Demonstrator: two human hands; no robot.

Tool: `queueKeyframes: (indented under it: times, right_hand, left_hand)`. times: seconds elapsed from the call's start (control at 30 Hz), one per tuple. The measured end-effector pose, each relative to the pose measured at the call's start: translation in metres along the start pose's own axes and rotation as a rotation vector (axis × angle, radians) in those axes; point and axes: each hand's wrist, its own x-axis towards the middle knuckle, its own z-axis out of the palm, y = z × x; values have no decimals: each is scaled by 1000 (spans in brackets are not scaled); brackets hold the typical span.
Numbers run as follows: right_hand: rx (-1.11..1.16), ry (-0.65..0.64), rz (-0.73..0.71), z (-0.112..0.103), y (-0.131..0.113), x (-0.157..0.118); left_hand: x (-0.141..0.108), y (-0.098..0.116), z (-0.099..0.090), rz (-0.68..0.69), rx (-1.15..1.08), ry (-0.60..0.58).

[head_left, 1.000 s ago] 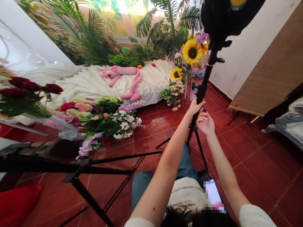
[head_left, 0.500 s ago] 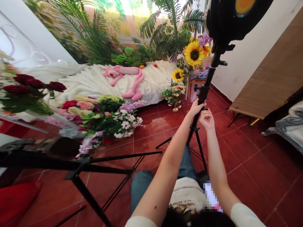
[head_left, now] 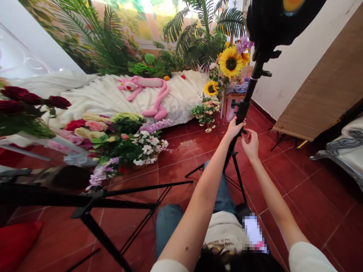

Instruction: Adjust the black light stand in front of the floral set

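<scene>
A black light stand (head_left: 250, 90) rises in front of me, with a large round black lamp head (head_left: 279, 26) on top, cut off by the upper edge of the view. My left hand (head_left: 235, 128) is wrapped round its pole, just below a clamp knob (head_left: 235, 104). Close by on the right, my right hand (head_left: 250, 144) has its fingers curled in a pinch at a small locking knob (head_left: 244, 131) on the pole. The fingers partly hide this knob. Below my hands the stand's thin legs (head_left: 239, 177) spread over the floor by my knees.
A second black tripod (head_left: 113, 202) lies across the lower left. Artificial flowers (head_left: 121, 139) and a pink plush toy (head_left: 153, 85) on white cloth (head_left: 93, 92) are ahead. Sunflowers (head_left: 231, 62) stand behind the pole. A brown board (head_left: 317, 87) and a silver-framed seat (head_left: 346, 147) are at right.
My right hand has turned and shifted slightly right, its fingers now forming a rounder pinch, and the forearm has swung outward. My left hand keeps its hold on the pole.
</scene>
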Motion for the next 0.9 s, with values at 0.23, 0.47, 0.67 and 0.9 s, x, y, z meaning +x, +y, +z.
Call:
queueKeyframes:
  times: [0.23, 0.47, 0.67, 0.9]
  right_hand:
    - [-64, 24, -20, -14, -1, 0]
    - [-65, 31, -50, 2, -14, 72]
    - [-70, -188, 177, 36, -15, 117]
    - [57, 90, 178, 48, -30, 122]
  left_hand:
    - [0, -2, 0, 39, 31, 10]
    - [10, -18, 1, 100, -27, 5]
    - [9, -16, -1, 129, 102, 53]
    - [7, -15, -1, 128, 142, 67]
